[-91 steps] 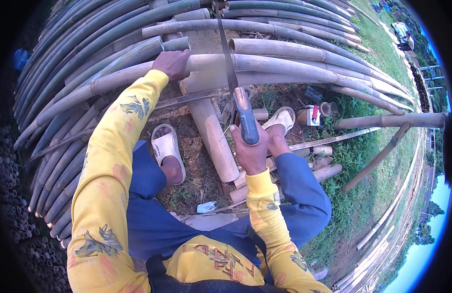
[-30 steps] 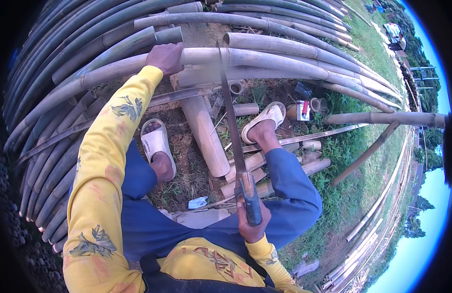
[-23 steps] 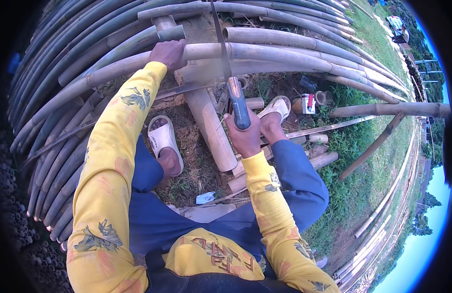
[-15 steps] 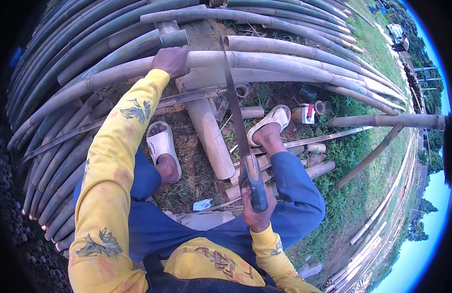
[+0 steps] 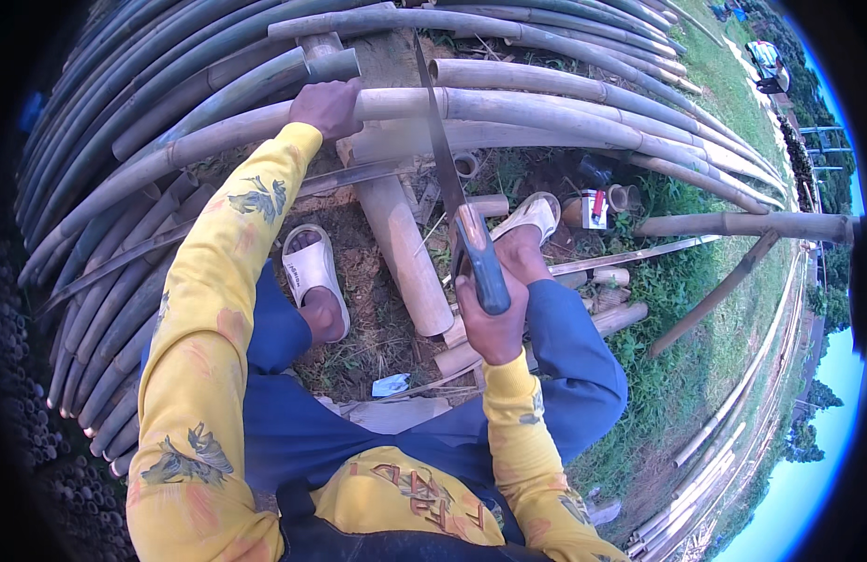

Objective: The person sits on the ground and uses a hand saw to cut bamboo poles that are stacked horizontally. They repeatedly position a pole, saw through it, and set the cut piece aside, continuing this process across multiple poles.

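Observation:
My right hand (image 5: 494, 318) is wrapped round the handle of a handsaw (image 5: 444, 159), whose long blade points away from me. The blade lies across a long bamboo pole (image 5: 527, 108), just right of my left hand. My left hand (image 5: 326, 110) grips that pole from above, its fingers closed round it. Beneath the pole runs another pale bamboo length (image 5: 471, 137). A thick bamboo piece (image 5: 405, 253) slopes toward me between my feet. How deep the blade sits in the pole cannot be made out.
Stacked bamboo poles (image 5: 124, 103) fill the left and far side. By my right foot stand a small red-and-white box (image 5: 595, 210) and a jar (image 5: 624, 199). Short bamboo offcuts (image 5: 611, 320) lie near my right leg. A horizontal bamboo rail (image 5: 742, 226) stands at the right.
My right hand has pushed the saw forward, away from me, so the handle is nearer the pole and the blade tip reaches farther beyond it. My left hand stays on the pole.

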Demonstrator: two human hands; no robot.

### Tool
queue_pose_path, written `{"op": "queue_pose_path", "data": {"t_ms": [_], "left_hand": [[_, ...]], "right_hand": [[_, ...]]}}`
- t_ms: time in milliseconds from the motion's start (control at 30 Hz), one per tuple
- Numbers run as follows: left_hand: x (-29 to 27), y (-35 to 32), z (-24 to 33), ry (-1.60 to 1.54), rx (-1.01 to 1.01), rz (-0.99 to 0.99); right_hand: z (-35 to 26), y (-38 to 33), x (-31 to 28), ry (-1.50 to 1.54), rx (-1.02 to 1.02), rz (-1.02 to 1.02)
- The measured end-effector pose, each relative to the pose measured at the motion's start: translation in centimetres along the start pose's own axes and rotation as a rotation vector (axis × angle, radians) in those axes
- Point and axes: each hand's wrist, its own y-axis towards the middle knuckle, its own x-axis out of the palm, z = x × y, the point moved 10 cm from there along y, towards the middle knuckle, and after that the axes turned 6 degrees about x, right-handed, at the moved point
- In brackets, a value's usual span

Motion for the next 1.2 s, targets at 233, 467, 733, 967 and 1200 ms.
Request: {"op": "queue_pose_path", "data": {"t_ms": [233, 467, 733, 967, 1200], "left_hand": [[-0.7, -0.8, -0.7, -0.005, -0.012, -0.006], [-0.7, 0.1, 0.4, -0.012, 0.005, -0.003], [-0.5, -0.8, -0.6, 0.001, -0.023, -0.026], [-0.6, 0.3, 0.9, -0.015, 0.021, -0.052], [-0.4, -0.7, -0.2, -0.013, 0.002, 0.001]], "right_hand": [[1.5, -9.3, -1.4, -0.001, -0.100, 0.041], [0.4, 1.4, -0.1, 0.001, 0.012, -0.024], [1.3, -11.7, -2.0, 0.018, 0.007, 0.037], [-0.8, 2.9, 0.7, -0.006, -0.065, 0.001], [0.3, -10.8, -2.8, 0.052, -0.027, 0.088]]}}
